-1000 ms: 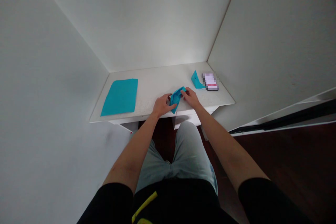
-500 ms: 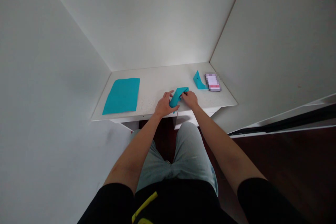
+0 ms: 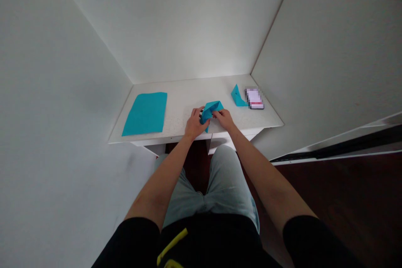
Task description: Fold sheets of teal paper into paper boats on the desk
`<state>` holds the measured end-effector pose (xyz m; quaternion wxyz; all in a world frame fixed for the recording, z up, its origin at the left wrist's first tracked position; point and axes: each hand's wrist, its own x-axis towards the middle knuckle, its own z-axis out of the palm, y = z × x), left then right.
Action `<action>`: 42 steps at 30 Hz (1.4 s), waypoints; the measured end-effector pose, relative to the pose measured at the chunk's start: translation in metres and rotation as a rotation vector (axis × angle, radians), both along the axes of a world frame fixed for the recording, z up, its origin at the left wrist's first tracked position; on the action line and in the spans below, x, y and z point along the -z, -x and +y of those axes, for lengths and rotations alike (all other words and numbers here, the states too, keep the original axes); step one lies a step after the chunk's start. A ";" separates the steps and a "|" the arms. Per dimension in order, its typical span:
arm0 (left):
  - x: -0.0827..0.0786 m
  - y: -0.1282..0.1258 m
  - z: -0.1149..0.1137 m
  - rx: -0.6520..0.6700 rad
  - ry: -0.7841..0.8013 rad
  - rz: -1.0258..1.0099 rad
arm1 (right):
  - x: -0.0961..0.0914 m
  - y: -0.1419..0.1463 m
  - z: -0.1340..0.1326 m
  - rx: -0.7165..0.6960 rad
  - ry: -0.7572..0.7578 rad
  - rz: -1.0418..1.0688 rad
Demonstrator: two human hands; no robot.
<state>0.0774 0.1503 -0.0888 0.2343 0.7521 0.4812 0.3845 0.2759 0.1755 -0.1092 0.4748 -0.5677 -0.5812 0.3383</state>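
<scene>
Slightly leftward now, left hand (image 3: 194, 123) and right hand (image 3: 223, 118) pinch the half-folded blue paper (image 3: 211, 108) near the desk (image 3: 188, 92) front edge; creasing next needs aligned edges.

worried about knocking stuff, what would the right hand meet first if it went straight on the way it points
The folded blue paper that the right hand grips, shared with the left hand. Beyond it the line seems to cross the desk toward the back wall, though depth is unclear.
</scene>
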 end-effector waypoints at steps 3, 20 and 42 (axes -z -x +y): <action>-0.001 0.000 -0.002 0.013 -0.011 -0.008 | -0.002 0.000 0.000 -0.023 0.015 -0.016; 0.010 0.002 0.022 -0.036 0.155 -0.241 | -0.001 -0.005 0.000 -0.001 -0.026 0.065; 0.005 0.006 0.022 -0.145 0.243 -0.339 | 0.007 -0.006 0.004 0.088 -0.052 0.164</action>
